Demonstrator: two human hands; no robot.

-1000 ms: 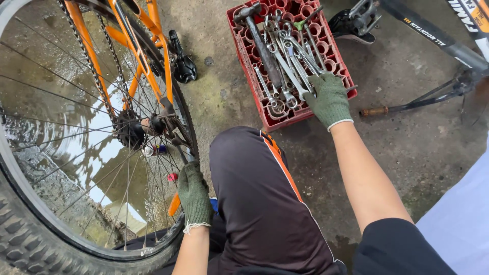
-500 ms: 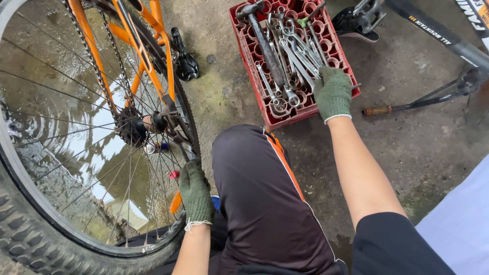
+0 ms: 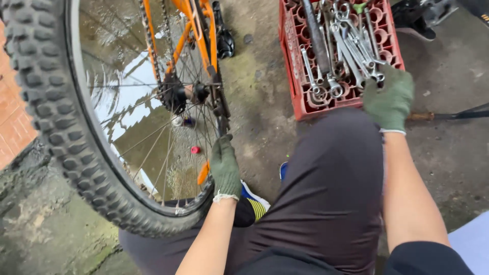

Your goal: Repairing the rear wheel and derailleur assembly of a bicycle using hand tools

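An orange bicycle's rear wheel with a knobby tyre stands at the left, its hub and orange frame near the top. My left hand, in a green glove, rests against the tyre's inner rim by the spokes. My right hand, also gloved, reaches into the near right corner of a red plastic crate full of metal spanners; its fingers lie on the spanners, and whether they grip one is hidden.
I crouch on wet concrete, my knee in dark shorts between the hands. A puddle lies behind the wheel. A brick wall edge is at far left. Another bicycle's black parts sit at top right.
The view has shifted closer and to the right. My right hand has slid toward the crate's near right corner; my left hand stays by the wheel rim.
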